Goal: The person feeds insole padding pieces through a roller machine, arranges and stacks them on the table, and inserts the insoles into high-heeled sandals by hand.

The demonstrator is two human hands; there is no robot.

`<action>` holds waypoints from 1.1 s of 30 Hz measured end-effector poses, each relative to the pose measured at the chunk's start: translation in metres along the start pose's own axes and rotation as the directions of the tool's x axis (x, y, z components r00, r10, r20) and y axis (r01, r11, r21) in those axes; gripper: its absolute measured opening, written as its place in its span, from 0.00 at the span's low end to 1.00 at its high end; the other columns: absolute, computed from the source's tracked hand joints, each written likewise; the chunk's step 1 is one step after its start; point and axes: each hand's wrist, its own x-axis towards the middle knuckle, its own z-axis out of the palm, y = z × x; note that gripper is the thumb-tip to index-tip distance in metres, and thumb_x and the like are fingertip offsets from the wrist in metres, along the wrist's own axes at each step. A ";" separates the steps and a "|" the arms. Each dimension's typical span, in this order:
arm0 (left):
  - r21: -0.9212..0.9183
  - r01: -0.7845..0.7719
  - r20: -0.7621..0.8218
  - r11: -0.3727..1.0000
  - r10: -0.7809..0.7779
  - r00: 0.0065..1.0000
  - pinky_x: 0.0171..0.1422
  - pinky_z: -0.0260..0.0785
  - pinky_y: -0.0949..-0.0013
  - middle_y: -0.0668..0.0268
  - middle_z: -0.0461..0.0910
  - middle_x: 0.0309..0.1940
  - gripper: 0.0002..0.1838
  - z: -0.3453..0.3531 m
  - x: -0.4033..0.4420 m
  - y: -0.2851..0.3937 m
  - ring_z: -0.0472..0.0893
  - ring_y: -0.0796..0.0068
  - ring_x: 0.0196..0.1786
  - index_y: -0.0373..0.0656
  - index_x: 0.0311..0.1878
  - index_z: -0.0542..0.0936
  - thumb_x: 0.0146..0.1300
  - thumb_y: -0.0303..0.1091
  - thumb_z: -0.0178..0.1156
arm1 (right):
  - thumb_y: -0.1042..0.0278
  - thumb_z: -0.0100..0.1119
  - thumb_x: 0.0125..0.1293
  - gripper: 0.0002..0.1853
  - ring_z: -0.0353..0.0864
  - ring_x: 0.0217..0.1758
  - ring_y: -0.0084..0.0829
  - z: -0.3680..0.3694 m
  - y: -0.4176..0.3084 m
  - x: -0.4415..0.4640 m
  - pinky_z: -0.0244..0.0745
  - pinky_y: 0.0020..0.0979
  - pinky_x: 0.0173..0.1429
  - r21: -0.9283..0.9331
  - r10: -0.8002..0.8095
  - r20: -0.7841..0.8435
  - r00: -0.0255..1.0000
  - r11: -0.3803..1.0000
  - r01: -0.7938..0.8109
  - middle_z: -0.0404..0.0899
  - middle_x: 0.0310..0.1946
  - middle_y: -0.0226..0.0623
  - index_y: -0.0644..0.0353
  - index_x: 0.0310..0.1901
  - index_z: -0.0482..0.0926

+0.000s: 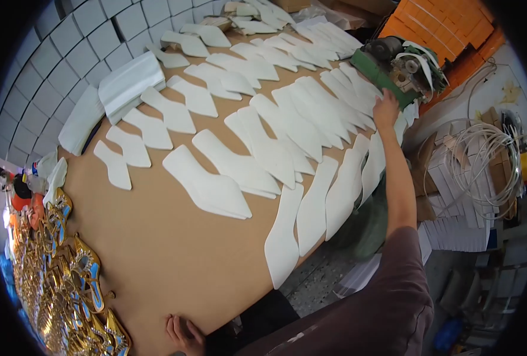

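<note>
White sole-shaped sheets lie in overlapping rows across the brown tabletop. My right hand reaches to the far right end of the rows, beside the green machine; its fingers touch or hover over the edge there, and what they hold, if anything, is too small to make out. Near the bottom edge of the table rests my left hand, its fingers apart with nothing in them.
Gold sandals are piled along the left edge. Stacked white boxes line the back left, with white sheet stacks before them. Orange stacks stand behind the machine. Coiled white cable hangs at right.
</note>
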 end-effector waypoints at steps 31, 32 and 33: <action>-0.105 -0.131 0.027 0.986 0.134 0.991 0.67 0.67 0.49 0.51 0.76 0.54 0.16 -0.018 -0.001 -0.006 0.74 0.46 0.62 0.34 0.53 0.76 0.62 0.24 0.60 | 0.75 0.57 0.60 0.22 0.77 0.36 0.49 -0.461 -0.179 -0.097 0.73 0.45 0.48 0.502 -0.672 0.621 0.403 0.736 0.454 0.82 0.33 0.46 0.61 0.58 0.78; -0.107 -0.129 0.024 0.986 0.132 0.991 0.67 0.67 0.49 0.51 0.76 0.54 0.16 -0.017 -0.001 -0.006 0.74 0.46 0.62 0.34 0.53 0.76 0.62 0.24 0.60 | 0.76 0.55 0.58 0.23 0.77 0.40 0.47 -0.450 -0.181 -0.057 0.72 0.44 0.52 0.581 -0.689 0.621 0.375 0.725 0.369 0.83 0.35 0.46 0.58 0.57 0.80; -0.098 -0.137 0.014 0.986 0.139 0.990 0.66 0.67 0.49 0.51 0.76 0.54 0.15 -0.015 -0.003 -0.007 0.74 0.46 0.62 0.34 0.53 0.76 0.62 0.24 0.60 | 0.78 0.57 0.55 0.20 0.78 0.37 0.42 -0.428 -0.183 -0.024 0.74 0.42 0.47 0.603 -0.677 0.586 0.444 0.731 0.320 0.83 0.35 0.45 0.59 0.52 0.84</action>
